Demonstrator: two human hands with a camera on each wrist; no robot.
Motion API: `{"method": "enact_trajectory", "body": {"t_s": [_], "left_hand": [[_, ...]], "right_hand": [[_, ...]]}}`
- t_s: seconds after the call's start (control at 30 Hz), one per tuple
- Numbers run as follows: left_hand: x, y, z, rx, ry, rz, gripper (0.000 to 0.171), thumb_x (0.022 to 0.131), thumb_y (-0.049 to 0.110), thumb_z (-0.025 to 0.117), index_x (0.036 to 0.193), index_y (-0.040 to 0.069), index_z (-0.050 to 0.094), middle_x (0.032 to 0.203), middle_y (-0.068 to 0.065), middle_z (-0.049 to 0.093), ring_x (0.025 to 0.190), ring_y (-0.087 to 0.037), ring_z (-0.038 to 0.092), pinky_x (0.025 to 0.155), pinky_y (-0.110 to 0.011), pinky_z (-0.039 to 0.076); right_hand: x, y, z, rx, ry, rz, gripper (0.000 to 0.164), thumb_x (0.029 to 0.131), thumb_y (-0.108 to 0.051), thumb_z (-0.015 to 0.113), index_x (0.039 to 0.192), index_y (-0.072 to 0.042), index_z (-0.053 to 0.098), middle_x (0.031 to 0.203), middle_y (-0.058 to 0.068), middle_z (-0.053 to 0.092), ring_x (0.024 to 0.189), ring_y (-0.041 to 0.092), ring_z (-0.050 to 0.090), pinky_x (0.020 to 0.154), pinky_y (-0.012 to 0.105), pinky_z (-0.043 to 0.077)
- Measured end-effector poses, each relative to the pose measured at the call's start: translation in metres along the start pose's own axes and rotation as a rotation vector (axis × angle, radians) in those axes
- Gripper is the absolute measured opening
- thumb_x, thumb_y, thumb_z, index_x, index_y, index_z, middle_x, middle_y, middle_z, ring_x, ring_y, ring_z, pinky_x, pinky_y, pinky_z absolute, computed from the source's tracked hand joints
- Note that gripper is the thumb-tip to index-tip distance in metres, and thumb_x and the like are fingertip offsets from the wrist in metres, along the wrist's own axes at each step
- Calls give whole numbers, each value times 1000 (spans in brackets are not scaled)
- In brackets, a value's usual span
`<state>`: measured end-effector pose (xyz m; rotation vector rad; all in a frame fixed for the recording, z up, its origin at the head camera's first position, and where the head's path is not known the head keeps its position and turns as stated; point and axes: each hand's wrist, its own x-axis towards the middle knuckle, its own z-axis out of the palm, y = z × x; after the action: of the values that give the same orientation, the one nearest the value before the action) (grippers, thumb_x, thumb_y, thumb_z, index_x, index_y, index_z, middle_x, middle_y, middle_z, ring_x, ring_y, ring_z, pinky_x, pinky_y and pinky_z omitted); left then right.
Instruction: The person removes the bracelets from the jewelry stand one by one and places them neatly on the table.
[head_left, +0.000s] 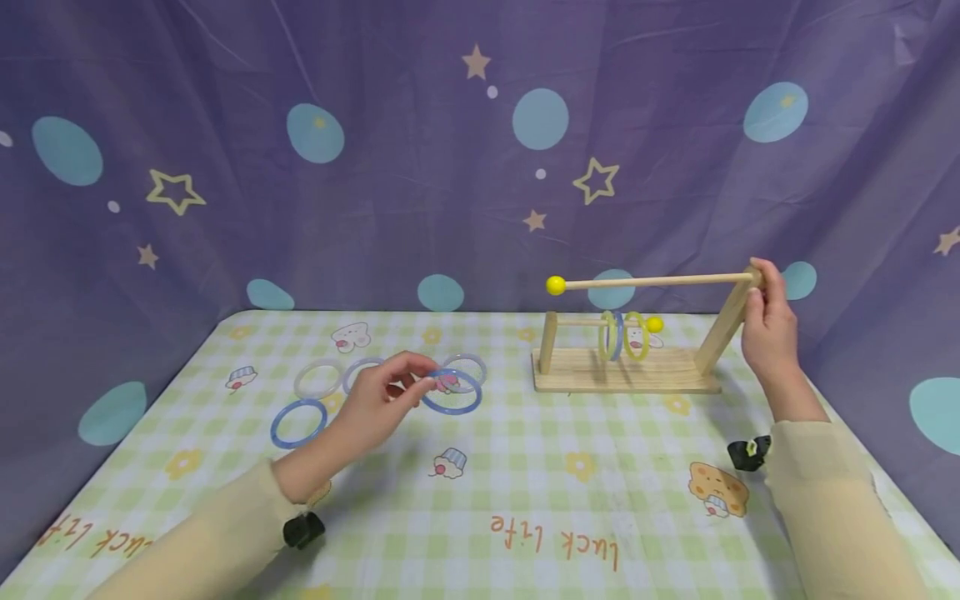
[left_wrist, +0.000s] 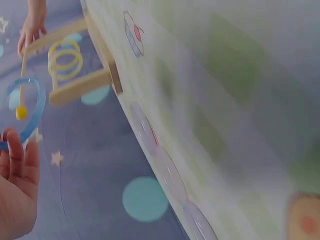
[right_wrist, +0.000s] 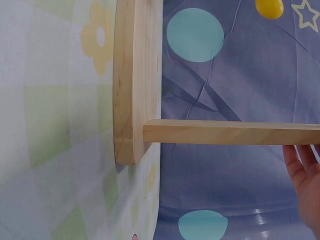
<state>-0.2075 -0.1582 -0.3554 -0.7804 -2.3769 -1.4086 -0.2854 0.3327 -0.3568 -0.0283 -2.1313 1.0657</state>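
My left hand (head_left: 382, 398) pinches a translucent blue ring (head_left: 452, 410) at its left edge, thumb against fingers. In the left wrist view, this blue ring (left_wrist: 38, 107) overlaps the yellow ball at the end of a rod. At the right, my right hand (head_left: 772, 325) grips the top of the tall slanted post of a wooden stand (head_left: 622, 383), fingers over its end. Its long upper rod (head_left: 660, 282) is bare and ends in a yellow ball (head_left: 556, 286). Two yellow rings and a blue one (head_left: 617, 337) hang on the shorter lower rod.
Several loose rings lie left of the stand: a blue ring (head_left: 273, 427), a whitish ring (head_left: 297, 382) and pale purple ones, one of them (head_left: 483, 367) behind the held ring. A checked cloth (head_left: 525, 467) covers the table; a purple curtain (head_left: 420, 167) hangs behind.
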Motion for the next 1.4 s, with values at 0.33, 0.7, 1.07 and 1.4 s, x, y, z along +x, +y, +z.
{"method": "enact_trajectory", "body": {"t_s": [0.33, 0.7, 1.07, 1.4], "left_hand": [[-20, -14, -42, 119, -29, -58, 13, 93, 4, 65, 105, 9, 68, 83, 2, 64, 63, -13, 56, 57, -24, 50], [-32, -31, -61, 230, -110, -84, 12, 93, 7, 65, 103, 13, 67, 85, 6, 65, 66, -15, 57, 54, -26, 46], [-38, -39, -66, 273, -270, -168, 9, 96, 16, 64, 103, 18, 69, 88, 2, 66, 68, -10, 54, 54, -26, 43], [-36, -51, -72, 315, -343, -174, 12, 95, 10, 63, 103, 18, 68, 89, 1, 64, 66, -10, 52, 54, -26, 43]], "right_hand": [[-1, -3, 0, 0, -10, 29, 39, 105, -19, 35, 143, -22, 43, 104, -1, 49, 87, 10, 44, 75, 19, 33], [0, -1, 0, 0, 3, 8, 38, 105, -19, 37, 143, -21, 44, 95, -7, 45, 84, 14, 43, 72, 20, 32], [-1, -1, 0, -16, -4, 25, 39, 105, -19, 36, 143, -23, 43, 94, -1, 45, 84, 19, 43, 71, 21, 33], [-1, -1, 0, -9, -7, 24, 39, 105, -19, 36, 143, -22, 43, 97, 0, 46, 86, 19, 43, 73, 21, 32]]}}
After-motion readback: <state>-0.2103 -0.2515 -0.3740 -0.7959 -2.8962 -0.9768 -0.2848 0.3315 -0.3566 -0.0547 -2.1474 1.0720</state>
